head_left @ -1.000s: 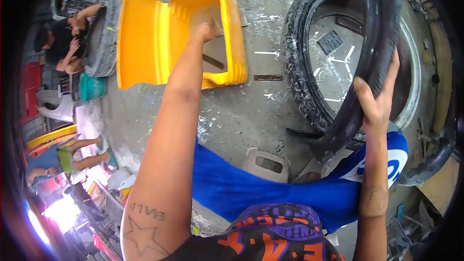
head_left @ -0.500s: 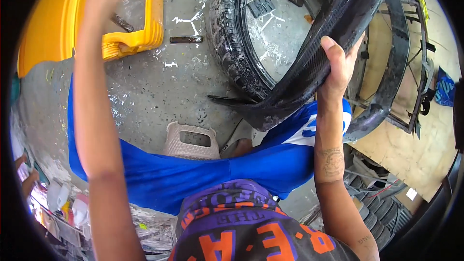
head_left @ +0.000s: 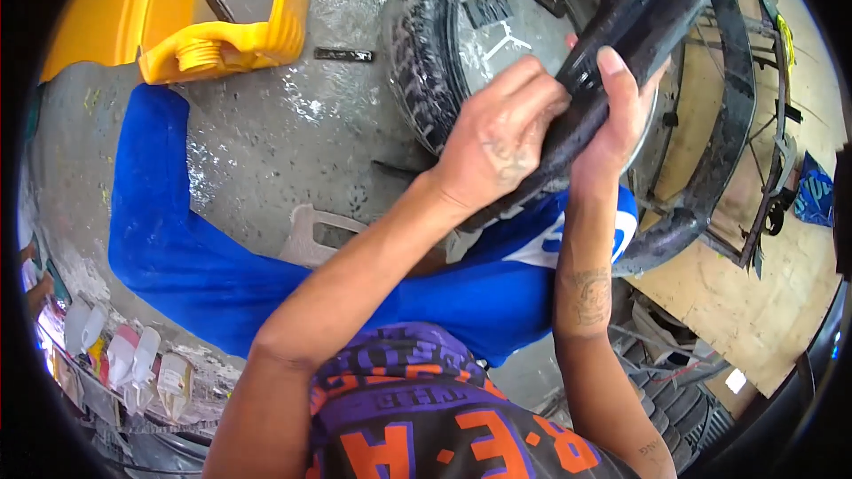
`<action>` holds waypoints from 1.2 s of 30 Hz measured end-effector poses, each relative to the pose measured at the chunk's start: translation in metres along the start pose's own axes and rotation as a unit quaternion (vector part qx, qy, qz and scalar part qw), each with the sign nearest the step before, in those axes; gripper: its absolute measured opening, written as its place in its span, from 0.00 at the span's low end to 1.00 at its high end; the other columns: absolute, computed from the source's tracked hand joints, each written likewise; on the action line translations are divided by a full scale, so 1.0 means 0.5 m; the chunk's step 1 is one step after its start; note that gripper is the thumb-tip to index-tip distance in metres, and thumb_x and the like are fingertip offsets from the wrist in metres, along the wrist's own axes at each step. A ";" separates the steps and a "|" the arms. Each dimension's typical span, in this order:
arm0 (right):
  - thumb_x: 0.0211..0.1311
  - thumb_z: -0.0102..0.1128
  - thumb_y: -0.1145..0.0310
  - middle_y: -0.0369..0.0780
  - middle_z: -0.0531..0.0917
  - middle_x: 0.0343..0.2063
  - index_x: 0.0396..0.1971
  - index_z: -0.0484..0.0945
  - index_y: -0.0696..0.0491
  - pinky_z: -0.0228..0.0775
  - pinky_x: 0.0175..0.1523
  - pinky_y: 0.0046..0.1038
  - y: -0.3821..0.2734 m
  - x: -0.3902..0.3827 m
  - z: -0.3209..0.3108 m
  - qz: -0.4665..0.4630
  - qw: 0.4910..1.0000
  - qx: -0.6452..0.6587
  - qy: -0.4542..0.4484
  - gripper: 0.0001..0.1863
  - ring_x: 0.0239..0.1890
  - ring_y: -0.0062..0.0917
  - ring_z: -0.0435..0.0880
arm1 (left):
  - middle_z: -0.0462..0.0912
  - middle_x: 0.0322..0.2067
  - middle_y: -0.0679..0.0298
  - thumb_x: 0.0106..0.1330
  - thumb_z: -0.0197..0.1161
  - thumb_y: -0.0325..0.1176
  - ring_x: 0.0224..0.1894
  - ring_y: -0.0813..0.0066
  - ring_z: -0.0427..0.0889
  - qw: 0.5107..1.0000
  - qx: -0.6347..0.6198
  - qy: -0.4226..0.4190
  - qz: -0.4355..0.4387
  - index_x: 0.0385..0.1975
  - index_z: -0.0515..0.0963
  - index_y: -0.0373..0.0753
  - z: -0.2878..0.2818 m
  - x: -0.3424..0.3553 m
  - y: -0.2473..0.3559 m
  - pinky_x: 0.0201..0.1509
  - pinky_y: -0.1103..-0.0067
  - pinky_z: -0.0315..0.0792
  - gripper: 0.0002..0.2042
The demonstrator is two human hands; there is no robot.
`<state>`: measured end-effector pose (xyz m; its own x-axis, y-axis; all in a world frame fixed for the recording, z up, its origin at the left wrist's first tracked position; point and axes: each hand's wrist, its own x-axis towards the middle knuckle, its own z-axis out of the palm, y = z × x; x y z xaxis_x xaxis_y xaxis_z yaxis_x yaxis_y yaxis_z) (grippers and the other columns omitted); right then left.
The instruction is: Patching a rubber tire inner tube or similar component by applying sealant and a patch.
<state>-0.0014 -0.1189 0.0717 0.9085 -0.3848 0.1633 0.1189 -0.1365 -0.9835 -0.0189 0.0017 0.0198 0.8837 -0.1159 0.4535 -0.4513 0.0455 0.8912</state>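
Note:
A long, curved black panel [head_left: 657,13], glossy and trough-shaped, lies slanting over a worn tyre [head_left: 415,53] on the floor. My right hand [head_left: 617,115] grips its right edge, the thumb on top and the fingers behind. My left hand [head_left: 508,129] is closed, its bent fingertips pressed to the panel's inner face beside the right thumb. Whatever the left fingers may hold is hidden. The panel's near end disappears behind my left hand and wrist.
A yellow plastic jug [head_left: 284,13], cut open, lies upper left. A dark bar [head_left: 343,55] and a beige plastic stool [head_left: 306,235] are on the wet floor. Black frame parts [head_left: 732,80] lie on plywood [head_left: 710,302] at right. Several bottles [head_left: 146,359] stand lower left.
My left hand has come from the yellow jug at the upper left across to the panel and closed against it. My right hand keeps its grip, and the panel has barely shifted.

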 end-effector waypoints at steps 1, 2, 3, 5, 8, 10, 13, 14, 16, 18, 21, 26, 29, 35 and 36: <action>0.62 0.63 0.66 0.46 0.78 0.50 0.67 0.62 0.58 0.76 0.56 0.32 -0.001 -0.005 -0.006 0.014 0.999 -0.033 -0.015 0.35 0.49 0.34 0.83 | 0.72 0.30 0.51 0.60 0.62 0.16 0.32 0.48 0.77 1.000 0.005 0.002 -0.009 0.38 0.79 0.31 -0.008 -0.028 0.002 0.36 0.64 0.73 0.08; 0.62 0.63 0.66 0.46 0.78 0.51 0.69 0.61 0.57 0.76 0.56 0.33 0.000 -0.007 -0.001 -0.012 0.999 -0.035 -0.023 0.36 0.49 0.33 0.83 | 0.77 0.31 0.52 0.61 0.60 0.14 0.34 0.53 0.80 0.995 0.043 -0.022 -0.085 0.35 0.81 0.31 -0.018 -0.078 0.013 0.38 0.67 0.74 0.07; 0.62 0.63 0.65 0.46 0.78 0.51 0.69 0.60 0.57 0.76 0.56 0.33 0.017 -0.006 -0.013 -0.022 0.999 -0.040 -0.020 0.36 0.49 0.32 0.83 | 0.78 0.32 0.52 0.61 0.60 0.14 0.35 0.53 0.80 0.995 0.012 -0.027 -0.097 0.35 0.82 0.31 -0.023 -0.127 0.010 0.40 0.68 0.75 0.07; 0.69 0.60 0.61 0.46 0.77 0.53 0.72 0.56 0.55 0.75 0.58 0.33 0.034 0.000 -0.029 -0.057 0.995 -0.068 -0.039 0.37 0.50 0.32 0.83 | 0.80 0.35 0.51 0.61 0.61 0.14 0.38 0.53 0.82 0.994 -0.021 -0.023 -0.108 0.35 0.82 0.31 -0.012 -0.116 0.009 0.43 0.68 0.77 0.08; 0.76 0.54 0.52 0.46 0.76 0.56 0.74 0.52 0.53 0.75 0.58 0.34 0.025 0.004 -0.018 -0.030 0.999 -0.014 -0.023 0.36 0.51 0.32 0.83 | 0.79 0.32 0.52 0.61 0.62 0.14 0.36 0.53 0.81 0.999 0.042 -0.005 -0.014 0.34 0.82 0.31 0.011 0.045 0.005 0.42 0.69 0.77 0.06; 0.71 0.61 0.46 0.46 0.57 0.75 0.79 0.41 0.55 0.48 0.76 0.33 0.032 -0.013 -0.025 -0.025 0.999 -0.001 -0.040 0.51 0.73 0.33 0.60 | 0.76 0.31 0.52 0.61 0.62 0.15 0.34 0.52 0.79 0.999 0.036 -0.004 -0.010 0.35 0.81 0.31 -0.010 -0.024 0.006 0.39 0.69 0.76 0.07; 0.75 0.56 0.46 0.46 0.52 0.77 0.79 0.41 0.54 0.46 0.78 0.35 0.045 0.003 -0.038 -0.063 0.997 -0.001 -0.040 0.48 0.75 0.34 0.56 | 0.73 0.30 0.52 0.59 0.62 0.16 0.33 0.51 0.77 0.996 -0.052 -0.025 -0.063 0.36 0.81 0.31 -0.007 -0.095 -0.010 0.36 0.67 0.72 0.07; 0.75 0.56 0.46 0.46 0.52 0.77 0.79 0.41 0.54 0.46 0.78 0.35 0.048 0.010 -0.031 -0.066 0.997 0.003 -0.043 0.48 0.75 0.34 0.56 | 0.73 0.30 0.52 0.59 0.62 0.16 0.33 0.51 0.77 0.997 -0.048 -0.023 -0.060 0.36 0.81 0.31 -0.009 -0.050 -0.009 0.36 0.67 0.72 0.07; 0.77 0.54 0.48 0.45 0.52 0.77 0.79 0.41 0.54 0.44 0.78 0.35 0.032 -0.009 -0.021 -0.005 0.995 0.086 -0.041 0.45 0.76 0.33 0.54 | 0.75 0.29 0.52 0.58 0.62 0.14 0.34 0.53 0.79 0.999 0.023 -0.027 0.023 0.33 0.81 0.30 -0.003 0.043 -0.005 0.37 0.68 0.73 0.06; 0.77 0.53 0.49 0.44 0.54 0.75 0.79 0.41 0.53 0.45 0.78 0.34 0.022 -0.001 -0.010 -0.035 0.999 0.004 -0.041 0.44 0.75 0.31 0.56 | 0.75 0.28 0.52 0.58 0.62 0.13 0.33 0.55 0.79 0.999 0.018 -0.014 0.038 0.32 0.80 0.30 -0.013 0.030 0.001 0.36 0.67 0.73 0.06; 0.73 0.58 0.47 0.44 0.53 0.76 0.79 0.42 0.53 0.44 0.78 0.34 0.044 -0.002 -0.030 -0.043 0.998 0.025 -0.030 0.48 0.76 0.32 0.54 | 0.75 0.30 0.52 0.58 0.63 0.14 0.35 0.54 0.80 0.994 -0.053 -0.030 -0.086 0.32 0.80 0.30 -0.022 -0.077 0.006 0.40 0.69 0.76 0.05; 0.75 0.57 0.52 0.42 0.55 0.76 0.79 0.41 0.54 0.42 0.79 0.36 0.034 0.004 -0.017 -0.055 0.996 0.053 -0.045 0.45 0.76 0.32 0.56 | 0.77 0.28 0.55 0.65 0.64 0.23 0.30 0.63 0.80 0.991 0.012 0.055 0.123 0.35 0.79 0.33 0.029 0.178 -0.047 0.36 0.75 0.74 0.02; 0.76 0.55 0.52 0.44 0.53 0.76 0.79 0.42 0.56 0.40 0.79 0.36 0.048 0.002 -0.012 -0.055 0.997 0.044 -0.042 0.45 0.77 0.33 0.54 | 0.81 0.30 0.67 0.71 0.66 0.29 0.28 0.84 0.75 0.983 -0.083 0.163 -0.008 0.34 0.79 0.34 0.013 0.205 -0.098 0.32 0.81 0.70 0.06; 0.69 0.61 0.42 0.44 0.52 0.76 0.79 0.40 0.55 0.41 0.79 0.36 0.024 -0.010 -0.021 -0.027 0.999 0.037 -0.029 0.54 0.77 0.35 0.54 | 0.81 0.31 0.56 0.63 0.69 0.20 0.35 0.62 0.84 0.990 -0.080 0.002 -0.113 0.35 0.82 0.32 -0.032 -0.010 0.028 0.42 0.71 0.78 0.04; 0.68 0.62 0.41 0.45 0.53 0.76 0.79 0.40 0.54 0.41 0.79 0.36 0.032 -0.011 -0.021 -0.028 0.998 0.049 -0.026 0.55 0.76 0.35 0.55 | 0.79 0.33 0.55 0.64 0.67 0.19 0.35 0.57 0.83 0.995 -0.075 0.004 -0.068 0.36 0.81 0.32 -0.013 0.007 0.014 0.40 0.69 0.77 0.04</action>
<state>-0.0090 -0.1287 0.0558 0.9185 -0.3316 0.2156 0.2058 -0.0649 -0.9764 -0.0182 0.0083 0.0278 0.9366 -0.1239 0.3277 -0.3041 0.1771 0.9360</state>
